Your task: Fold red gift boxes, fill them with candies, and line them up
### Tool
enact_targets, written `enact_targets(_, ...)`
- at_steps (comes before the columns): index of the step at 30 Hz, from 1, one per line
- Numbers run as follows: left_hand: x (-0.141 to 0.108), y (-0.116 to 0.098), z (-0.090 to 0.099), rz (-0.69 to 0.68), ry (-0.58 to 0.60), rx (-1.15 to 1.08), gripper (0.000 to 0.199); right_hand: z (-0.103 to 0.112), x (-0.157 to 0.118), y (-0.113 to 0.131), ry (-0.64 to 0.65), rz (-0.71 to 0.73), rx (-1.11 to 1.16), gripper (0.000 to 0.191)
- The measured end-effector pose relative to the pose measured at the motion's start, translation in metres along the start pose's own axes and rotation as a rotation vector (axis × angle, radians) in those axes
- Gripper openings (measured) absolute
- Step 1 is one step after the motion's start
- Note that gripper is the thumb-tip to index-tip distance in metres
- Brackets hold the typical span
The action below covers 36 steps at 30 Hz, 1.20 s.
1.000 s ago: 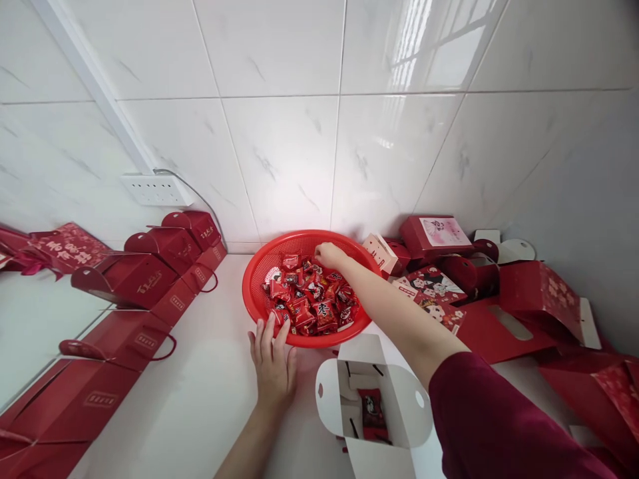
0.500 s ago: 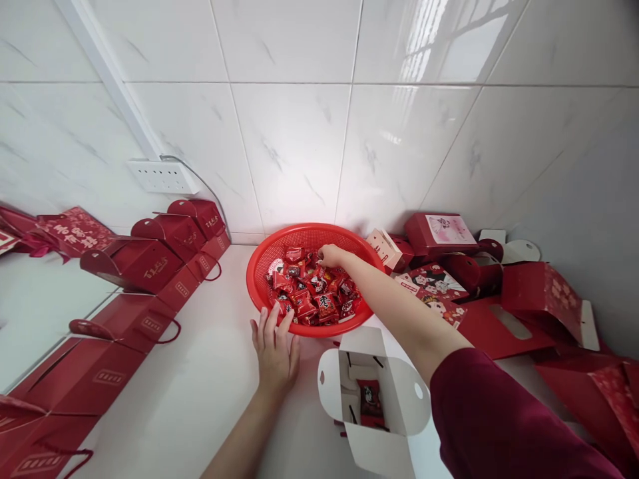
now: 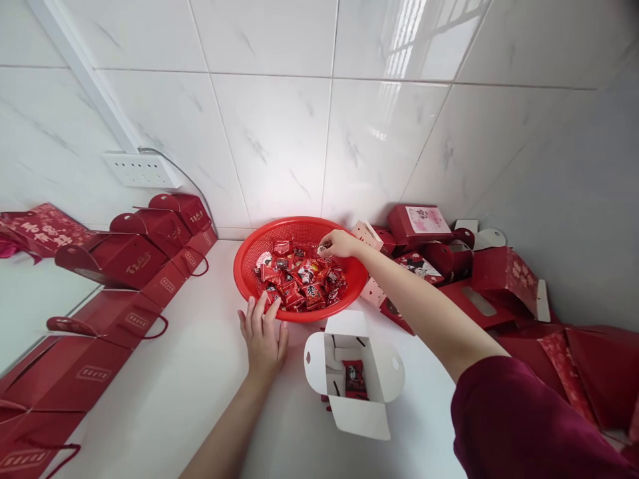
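A red plastic basket holds a heap of red wrapped candies. My right hand is over its back right part, the fingertips pinched on a small wrapped candy with a pale, printed side showing. My left hand rests at the front left of the basket, fingers spread, the tips touching the rim. In front of the basket stands an open gift box, white inside, its flaps folded outward. A red packet lies at the bottom of that box.
Closed red gift boxes with cord handles form a row on the left. Several more boxes, some flat or tilted, are piled on the right. A white socket strip with a cable is on the tiled wall behind.
My right hand has risen slightly from the heap, with a small candy now showing in its fingertips. The whole view has shifted a little; my left hand stays at the rim.
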State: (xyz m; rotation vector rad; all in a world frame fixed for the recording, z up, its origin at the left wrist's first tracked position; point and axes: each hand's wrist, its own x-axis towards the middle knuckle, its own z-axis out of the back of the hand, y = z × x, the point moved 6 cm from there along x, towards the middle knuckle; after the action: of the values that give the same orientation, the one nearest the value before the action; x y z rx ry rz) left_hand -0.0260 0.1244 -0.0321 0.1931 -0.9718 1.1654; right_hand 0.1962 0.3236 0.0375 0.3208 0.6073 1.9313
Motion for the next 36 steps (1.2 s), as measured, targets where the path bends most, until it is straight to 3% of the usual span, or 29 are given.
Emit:
enact_targets(7,0.004,-0.007,0.003,0.002,0.022,0.004,0.047,0.01,-0.069,0.03,-0.131,0.088,0.323,0.036)
enact_targets(10,0.009,-0.015,0.011,0.049,0.049,-0.04,0.044,0.015,-0.116,0.045,-0.194,0.14,0.645,0.03)
enact_targets(12,0.017,-0.025,0.024,0.083,-0.006,-0.091,0.04,0.019,-0.148,0.051,-0.256,0.157,0.863,0.026)
enact_targets(15,0.042,-0.05,0.049,0.102,-0.107,-0.239,0.03,0.022,-0.187,0.058,-0.35,0.165,0.995,0.024)
enact_targets(17,0.064,-0.072,0.056,0.11,-0.032,-0.422,0.025,0.022,-0.203,0.065,-0.384,0.182,1.005,0.026)
enact_targets(21,0.097,-0.111,0.044,0.28,0.372,-0.868,0.026,0.018,-0.215,0.08,-0.349,0.256,0.944,0.024)
enact_targets(24,0.105,-0.125,0.035,0.389,0.524,-0.999,0.028,0.014,-0.215,0.082,-0.392,0.25,0.93,0.022)
enact_targets(27,0.105,-0.118,0.028,0.508,0.495,-0.999,0.026,0.008,-0.212,0.077,-0.479,0.218,1.045,0.026)
enact_targets(30,0.101,-0.106,0.02,0.597,0.423,-1.036,0.026,-0.003,-0.204,0.076,-0.477,0.212,1.147,0.028)
enact_targets(36,0.095,-0.094,0.0,0.686,0.469,-1.116,0.024,-0.012,-0.192,0.07,-0.465,0.202,1.158,0.029)
